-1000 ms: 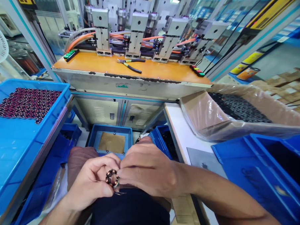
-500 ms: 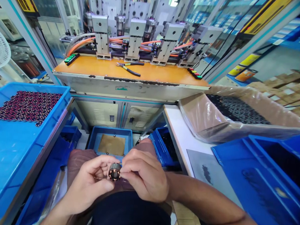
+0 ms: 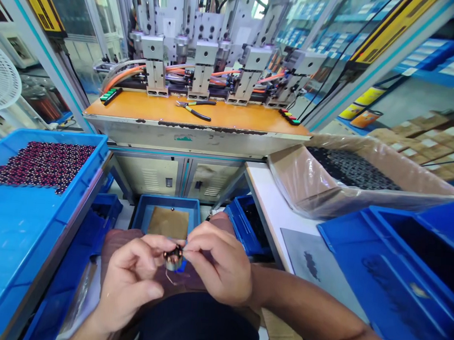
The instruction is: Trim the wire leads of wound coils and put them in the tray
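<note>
A small motor stator, a dark ring with copper windings and a grey outer side, is between my hands over my lap. A thin copper-coloured wire hangs below it. The fingers of my left hand touch its upper left side, with the thumb held away from it. My right hand pinches at the stator's right edge; whether its fingertips also hold a wire end is too small to tell.
Ahead, a machine with several clamp heads stands over an orange bench with cutting pliers. Left is a blue tray of stators. Right are a plastic-lined carton and blue bins. Another blue tray sits below.
The stator has been turned over in my fingers: its copper-wound end now faces up and the wire shows underneath. My left thumb has moved away from it.
</note>
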### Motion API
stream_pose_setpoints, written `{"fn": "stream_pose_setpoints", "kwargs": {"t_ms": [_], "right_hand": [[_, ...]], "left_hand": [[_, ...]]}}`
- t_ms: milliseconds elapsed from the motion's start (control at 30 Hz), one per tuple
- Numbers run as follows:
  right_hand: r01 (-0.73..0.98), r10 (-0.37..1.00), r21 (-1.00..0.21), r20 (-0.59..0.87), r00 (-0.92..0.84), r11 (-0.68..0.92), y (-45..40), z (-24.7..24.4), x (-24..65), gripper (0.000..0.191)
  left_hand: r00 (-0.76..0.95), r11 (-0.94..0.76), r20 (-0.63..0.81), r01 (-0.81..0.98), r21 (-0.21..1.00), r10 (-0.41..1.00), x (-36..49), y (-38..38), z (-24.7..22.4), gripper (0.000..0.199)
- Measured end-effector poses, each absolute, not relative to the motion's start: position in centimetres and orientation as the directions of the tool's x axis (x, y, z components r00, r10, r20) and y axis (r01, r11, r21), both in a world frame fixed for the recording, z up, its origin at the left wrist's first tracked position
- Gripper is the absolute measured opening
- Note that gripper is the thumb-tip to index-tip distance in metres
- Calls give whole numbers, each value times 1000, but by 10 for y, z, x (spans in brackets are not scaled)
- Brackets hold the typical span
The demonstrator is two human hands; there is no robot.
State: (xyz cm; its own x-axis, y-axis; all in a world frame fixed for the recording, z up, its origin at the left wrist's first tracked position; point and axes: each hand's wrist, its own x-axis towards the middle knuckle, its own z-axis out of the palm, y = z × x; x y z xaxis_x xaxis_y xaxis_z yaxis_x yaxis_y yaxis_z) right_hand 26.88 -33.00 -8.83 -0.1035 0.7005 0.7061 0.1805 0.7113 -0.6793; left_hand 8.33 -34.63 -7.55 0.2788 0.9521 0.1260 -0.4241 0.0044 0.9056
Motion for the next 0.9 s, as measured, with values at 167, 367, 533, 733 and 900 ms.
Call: {"fn": "stream_pose_setpoints", "kwargs": {"t_ms": [167, 367, 533, 733, 900], "right_hand": [[151, 569, -550, 809, -150, 822, -326, -89, 271, 5], [252, 533, -480, 817, -219, 840, -323, -87, 276, 7], [314, 650, -584, 740, -173, 748, -324, -82, 276, 6], [204, 596, -561, 775, -210, 802, -321, -82, 276, 7], [179, 546, -516, 799, -252, 837, -320, -84, 277, 8]], "left_hand": [[427, 246, -71, -370, 896, 901, 82, -343, -78, 41], [473, 275, -162, -179, 945, 866, 87, -342, -71, 19], [322, 149, -53, -282, 948, 945, 88, -345, -75, 22], [312, 160, 19, -538, 827, 950, 89, -338, -77, 30], [587, 434, -169, -345, 833, 792, 92, -337, -78, 39]]}}
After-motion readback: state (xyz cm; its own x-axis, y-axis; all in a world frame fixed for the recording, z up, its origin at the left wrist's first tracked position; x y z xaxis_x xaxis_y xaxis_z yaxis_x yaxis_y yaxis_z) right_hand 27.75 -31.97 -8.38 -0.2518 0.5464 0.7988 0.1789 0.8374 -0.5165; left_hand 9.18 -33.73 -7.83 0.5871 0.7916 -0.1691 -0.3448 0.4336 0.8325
